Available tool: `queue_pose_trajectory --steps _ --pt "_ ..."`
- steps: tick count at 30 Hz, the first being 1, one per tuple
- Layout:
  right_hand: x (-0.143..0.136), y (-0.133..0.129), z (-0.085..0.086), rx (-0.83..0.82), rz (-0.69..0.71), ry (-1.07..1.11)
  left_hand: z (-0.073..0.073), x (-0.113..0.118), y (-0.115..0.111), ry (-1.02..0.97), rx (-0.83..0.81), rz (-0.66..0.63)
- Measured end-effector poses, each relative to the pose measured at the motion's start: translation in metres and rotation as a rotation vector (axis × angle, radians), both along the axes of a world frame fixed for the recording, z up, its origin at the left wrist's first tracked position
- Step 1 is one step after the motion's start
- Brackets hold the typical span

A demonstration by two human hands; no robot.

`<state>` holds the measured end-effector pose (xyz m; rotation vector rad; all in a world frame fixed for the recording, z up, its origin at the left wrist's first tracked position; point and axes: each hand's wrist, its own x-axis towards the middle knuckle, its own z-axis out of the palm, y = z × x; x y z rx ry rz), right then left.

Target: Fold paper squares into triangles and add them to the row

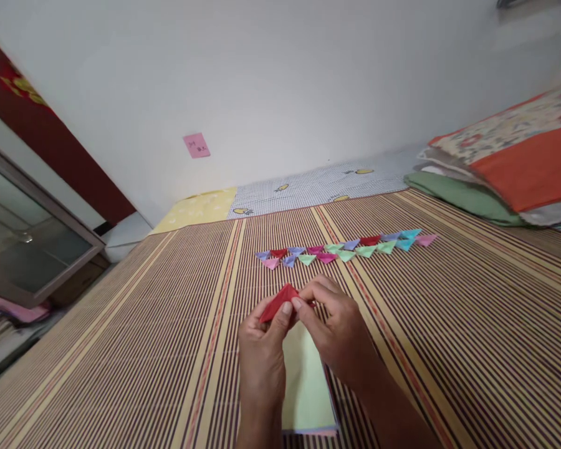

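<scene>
A red folded paper triangle [280, 300] is held up between my two hands in the head view. My left hand [264, 340] grips its left part, thumb on the near face and fingers behind. With thumb and forefinger, my right hand [334, 324] pinches the paper's right end. Below them a stack of paper [308, 380] lies on the striped mat, pale green sheet on top and other colours showing at its near edge. Beyond my hands, several small folded paper triangles [327, 257] in pink, red, blue and green lie in two rows.
The striped mat [121, 349] covers the bed. Folded bedding [518, 168] is piled at the far right. Along the white wall runs a patterned sheet [303, 184], and a pink note [196, 145] is stuck above it. A glass-fronted cabinet [32, 231] stands at left.
</scene>
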<state>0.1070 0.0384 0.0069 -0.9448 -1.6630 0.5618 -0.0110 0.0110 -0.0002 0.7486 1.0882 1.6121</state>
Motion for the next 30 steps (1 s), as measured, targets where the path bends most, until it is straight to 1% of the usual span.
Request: queue_pose_trajectory --steps 9,21,23,27,30 --pt "0.001 -0.001 0.000 -0.009 0.003 -0.007 -0.006 0.004 0.003 0.027 0.012 0.048" --pt "-0.002 0.000 -0.001 -0.011 -0.029 -0.005 -0.005 0.011 0.004 -0.007 -0.014 0.109" --pt "-0.003 0.001 -0.002 -0.019 -0.045 0.011 -0.006 0.012 0.005 -0.055 -0.009 0.120" --pt "-0.004 0.003 -0.005 -0.018 -0.075 0.061 -0.005 0.011 0.007 -0.220 -0.001 0.146" --pt "-0.005 0.003 -0.007 -0.009 -0.034 0.068 -0.005 0.010 0.008 -0.275 0.015 0.162"
